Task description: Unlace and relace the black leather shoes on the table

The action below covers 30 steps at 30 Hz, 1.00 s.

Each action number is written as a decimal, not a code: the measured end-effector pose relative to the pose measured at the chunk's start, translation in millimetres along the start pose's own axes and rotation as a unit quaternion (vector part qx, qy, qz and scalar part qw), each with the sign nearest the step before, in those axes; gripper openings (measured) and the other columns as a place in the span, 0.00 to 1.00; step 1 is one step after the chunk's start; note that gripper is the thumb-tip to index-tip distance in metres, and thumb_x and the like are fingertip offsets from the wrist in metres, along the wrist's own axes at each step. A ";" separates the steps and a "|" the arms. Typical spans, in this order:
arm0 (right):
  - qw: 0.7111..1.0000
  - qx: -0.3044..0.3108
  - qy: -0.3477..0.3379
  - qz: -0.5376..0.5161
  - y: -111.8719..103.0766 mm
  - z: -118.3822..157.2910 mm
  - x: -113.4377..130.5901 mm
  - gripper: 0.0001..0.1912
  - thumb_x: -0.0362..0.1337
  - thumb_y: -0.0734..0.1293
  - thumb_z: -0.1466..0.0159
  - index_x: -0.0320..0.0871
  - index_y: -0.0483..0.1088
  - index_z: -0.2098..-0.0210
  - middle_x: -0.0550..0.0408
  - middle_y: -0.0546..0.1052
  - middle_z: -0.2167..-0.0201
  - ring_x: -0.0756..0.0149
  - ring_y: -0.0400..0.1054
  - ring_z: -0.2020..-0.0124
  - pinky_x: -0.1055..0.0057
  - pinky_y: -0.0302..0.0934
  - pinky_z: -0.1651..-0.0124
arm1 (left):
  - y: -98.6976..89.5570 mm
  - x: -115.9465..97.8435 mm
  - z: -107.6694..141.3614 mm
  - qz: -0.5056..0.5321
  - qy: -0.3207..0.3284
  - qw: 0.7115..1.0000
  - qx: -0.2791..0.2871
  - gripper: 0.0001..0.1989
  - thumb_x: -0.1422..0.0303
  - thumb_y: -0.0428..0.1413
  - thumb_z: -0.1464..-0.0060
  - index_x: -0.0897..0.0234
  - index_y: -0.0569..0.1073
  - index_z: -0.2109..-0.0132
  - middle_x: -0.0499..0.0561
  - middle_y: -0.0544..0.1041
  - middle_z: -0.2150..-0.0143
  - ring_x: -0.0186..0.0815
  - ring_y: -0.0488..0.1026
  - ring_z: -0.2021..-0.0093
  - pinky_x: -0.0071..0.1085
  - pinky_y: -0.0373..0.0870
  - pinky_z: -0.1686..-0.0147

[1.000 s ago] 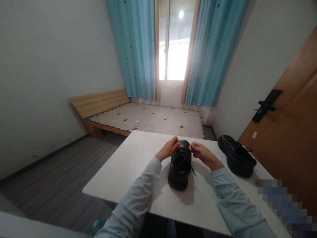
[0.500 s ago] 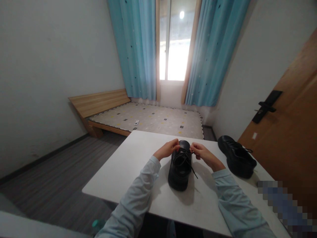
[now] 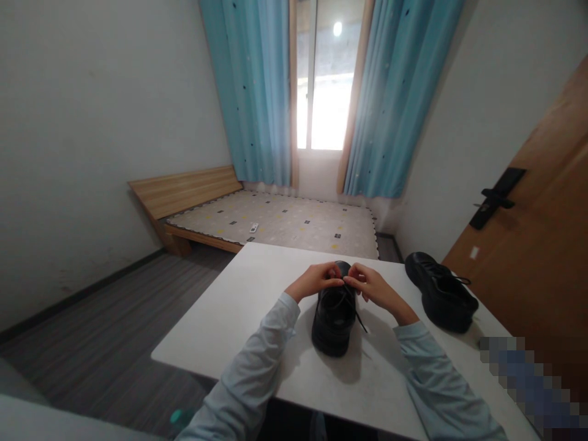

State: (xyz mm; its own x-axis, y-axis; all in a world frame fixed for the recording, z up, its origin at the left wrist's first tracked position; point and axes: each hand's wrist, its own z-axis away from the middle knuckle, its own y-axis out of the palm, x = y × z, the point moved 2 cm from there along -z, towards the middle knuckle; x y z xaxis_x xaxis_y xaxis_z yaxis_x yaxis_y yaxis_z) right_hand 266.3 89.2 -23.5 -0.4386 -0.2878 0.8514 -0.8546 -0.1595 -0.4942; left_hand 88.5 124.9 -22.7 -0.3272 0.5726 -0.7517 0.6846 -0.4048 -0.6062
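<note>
A black lace-up shoe (image 3: pixel 331 334) stands upright on the white table in front of me, its toe pointing away. My left hand (image 3: pixel 321 278) is over the front of the shoe from the left, fingers pinched on the shoelace. From the right, my right hand (image 3: pixel 367 285) meets it above the lacing, thumb and fingers also closed on the shoelace. The fingertips of both hands nearly touch and hide part of the lacing and toe. One loose shoelace (image 3: pixel 361 321) end hangs down the shoe's right side.
A second black shoe (image 3: pixel 441 294) rests at the table's right edge, near a wooden door (image 3: pixel 542 245). Past the white table (image 3: pixel 220 312) is a bed (image 3: pixel 294 223) with a small white object (image 3: pixel 254 228) on it. A green cap-like thing (image 3: pixel 181 418) shows low at the left.
Both hands have moved inward from the two sides of the shoe, and their fingertips now come together over the lacing. The shoe has stayed in place.
</note>
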 end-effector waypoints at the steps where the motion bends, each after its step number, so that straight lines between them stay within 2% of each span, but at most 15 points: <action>1: 1.000 0.001 -0.003 0.019 0.3 0.1 1.0 0.15 0.49 0.64 0.42 0.43 0.62 0.72 0.61 0.65 0.79 0.73 0.61 0.82 0.78 0.52 0.87 | -0.2 -0.9 0.0 -0.002 0.007 1.000 0.001 0.12 0.59 0.57 0.50 0.65 0.70 0.64 0.44 0.69 0.72 0.30 0.65 0.69 0.25 0.61 0.68; 5: 0.998 0.006 -0.011 0.070 0.3 -0.8 2.3 0.14 0.47 0.65 0.42 0.42 0.65 0.74 0.59 0.67 0.79 0.73 0.60 0.82 0.77 0.52 0.85 | -0.5 -3.2 0.1 0.007 0.033 0.999 0.009 0.10 0.62 0.58 0.50 0.66 0.70 0.68 0.45 0.70 0.71 0.30 0.65 0.68 0.24 0.60 0.67; 10: 0.997 0.021 -0.011 0.071 -0.5 -2.0 0.3 0.14 0.47 0.64 0.42 0.41 0.65 0.73 0.59 0.66 0.76 0.74 0.59 0.83 0.75 0.53 0.83 | 0.6 -3.1 0.1 0.000 0.016 1.000 0.004 0.08 0.65 0.58 0.50 0.67 0.70 0.69 0.45 0.70 0.71 0.30 0.65 0.68 0.25 0.59 0.67; 16: 0.995 0.016 -0.051 0.080 -3.2 -2.4 4.1 0.12 0.43 0.65 0.42 0.41 0.66 0.75 0.55 0.65 0.71 0.70 0.62 0.74 0.74 0.56 0.77 | 0.3 -1.8 -0.2 -0.011 0.008 1.000 0.004 0.07 0.66 0.56 0.48 0.67 0.69 0.69 0.46 0.68 0.70 0.30 0.63 0.68 0.25 0.60 0.67; 23: 0.996 0.008 -0.063 0.069 -11.2 -1.4 3.9 0.12 0.42 0.66 0.43 0.42 0.65 0.78 0.52 0.69 0.66 0.64 0.64 0.63 0.72 0.57 0.71 | -2.4 2.9 1.0 -0.006 0.007 1.000 -0.008 0.08 0.65 0.56 0.48 0.67 0.70 0.67 0.49 0.63 0.64 0.29 0.62 0.68 0.26 0.62 0.65; 30: 0.996 0.015 -0.059 0.064 -26.4 1.8 0.2 0.13 0.43 0.66 0.43 0.41 0.67 0.78 0.50 0.71 0.65 0.63 0.66 0.63 0.71 0.58 0.69 | -10.5 9.5 3.6 -0.008 0.001 1.000 0.004 0.13 0.59 0.53 0.46 0.66 0.69 0.67 0.48 0.65 0.65 0.29 0.63 0.68 0.27 0.63 0.65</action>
State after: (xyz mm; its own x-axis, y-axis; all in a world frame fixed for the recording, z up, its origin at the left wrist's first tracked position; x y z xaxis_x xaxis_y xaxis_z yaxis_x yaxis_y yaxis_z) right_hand 289.3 91.6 -10.6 -0.5061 -0.4153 0.7559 -0.7845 -0.1425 -0.6035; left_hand 75.9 132.0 -24.5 -0.3367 0.5812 -0.7408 0.6738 -0.4009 -0.6207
